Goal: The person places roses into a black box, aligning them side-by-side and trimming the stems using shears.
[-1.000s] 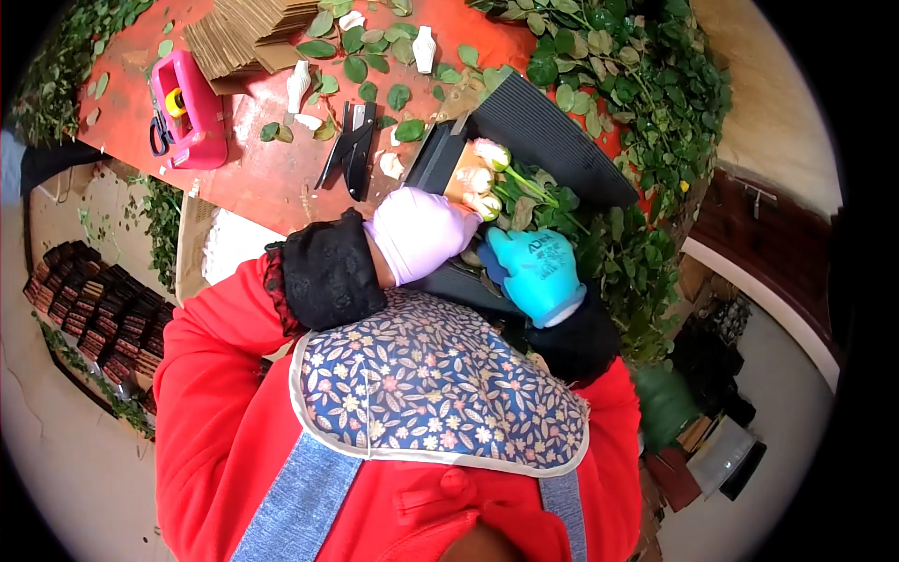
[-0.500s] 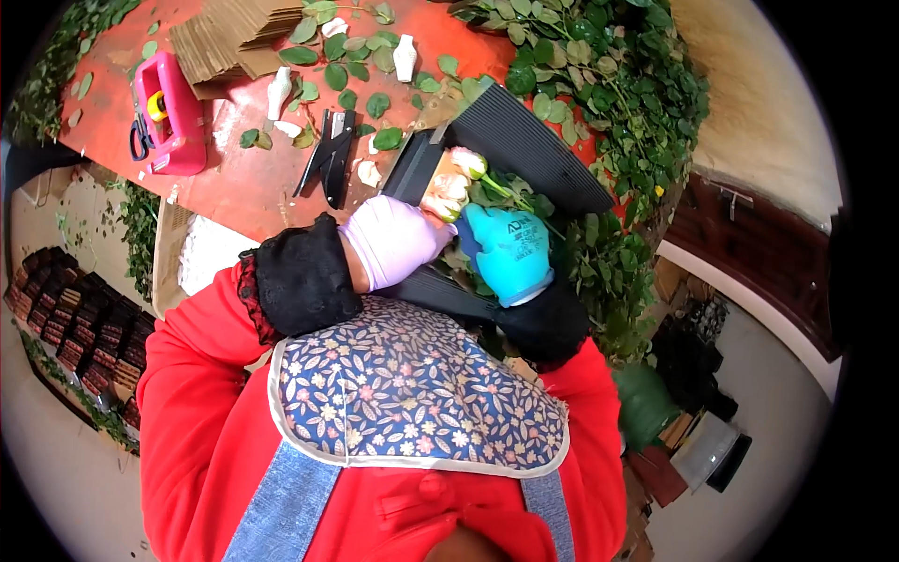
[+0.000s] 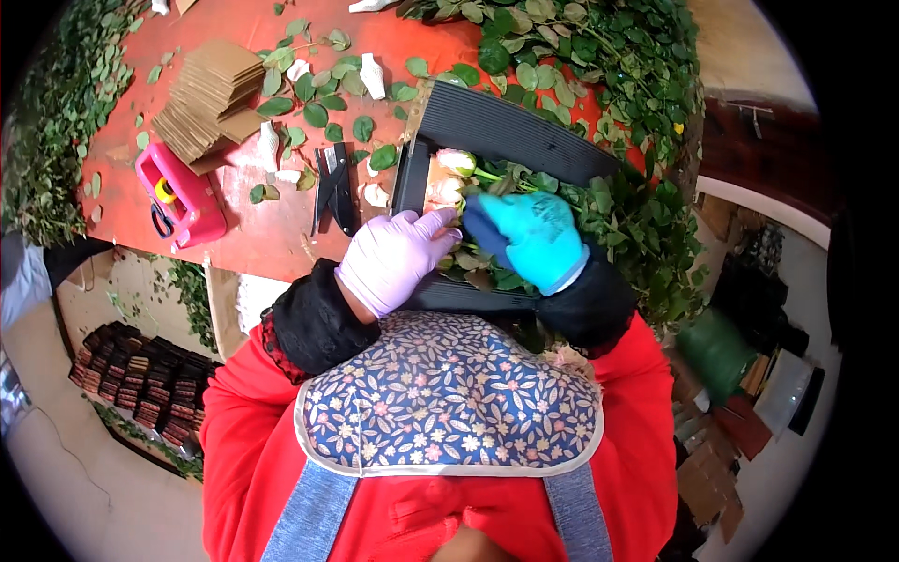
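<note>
A black ribbed trough [image 3: 524, 126] lies open before me, with pale pink and cream roses [image 3: 455, 162] inside. Their blooms rest against brown cardboard at the trough's left end, and leafy stems [image 3: 510, 178] run to the right. My left hand [image 3: 398, 260], in a lilac glove, has its fingertips closed at the lower blooms; they partly hide what they grip. My right hand [image 3: 538, 239], in a turquoise glove with a navy palm, is curled over the stems just below the blooms. Left of the trough lies a black stapler [image 3: 334, 192].
On the red table [image 3: 272, 225] stand a pink holder [image 3: 192, 201] with yellow tape and scissors, and a stack of cardboard pieces [image 3: 211, 98]. Loose leaves and white pieces [image 3: 373, 77] lie scattered. Rose foliage [image 3: 646, 103] heaps at right. Dark stacked bundles [image 3: 140, 379] sit lower left.
The view has shifted, so the table things appear displaced. My left fingers have straightened somewhat over the blooms, and my right hand has moved slightly away along the stems.
</note>
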Motion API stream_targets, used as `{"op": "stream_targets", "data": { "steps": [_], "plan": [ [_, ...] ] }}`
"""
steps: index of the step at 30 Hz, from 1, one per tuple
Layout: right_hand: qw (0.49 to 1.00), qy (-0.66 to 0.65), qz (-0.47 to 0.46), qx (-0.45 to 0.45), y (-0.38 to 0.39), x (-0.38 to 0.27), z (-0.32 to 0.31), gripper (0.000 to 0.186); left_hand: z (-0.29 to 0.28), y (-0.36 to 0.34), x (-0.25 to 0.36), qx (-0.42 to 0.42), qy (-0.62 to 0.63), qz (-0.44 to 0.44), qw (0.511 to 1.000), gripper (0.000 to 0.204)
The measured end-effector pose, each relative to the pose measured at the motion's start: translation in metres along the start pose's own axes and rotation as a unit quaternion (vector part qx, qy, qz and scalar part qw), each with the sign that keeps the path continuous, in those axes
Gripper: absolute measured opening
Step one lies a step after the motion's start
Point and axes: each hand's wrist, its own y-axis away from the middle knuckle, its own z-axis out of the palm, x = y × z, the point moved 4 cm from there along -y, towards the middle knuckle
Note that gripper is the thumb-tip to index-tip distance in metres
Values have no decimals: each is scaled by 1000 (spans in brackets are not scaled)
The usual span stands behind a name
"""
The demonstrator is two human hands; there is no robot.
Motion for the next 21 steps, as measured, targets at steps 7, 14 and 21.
{"op": "stream_targets", "data": {
  "steps": [7, 14, 21],
  "plan": [
    [985, 165, 29, -35, -8, 10, 15, 13, -4, 2, 2, 18, -31, 35, 999, 26],
    [982, 186, 13, -34, -11, 7, 23, 12, -4, 2, 0, 14, -6, 41, 999, 29],
    [986, 164, 13, -28, -10, 8, 26, 14, -11, -3, 2, -1, 12, 39, 999, 43]
  ]
}}
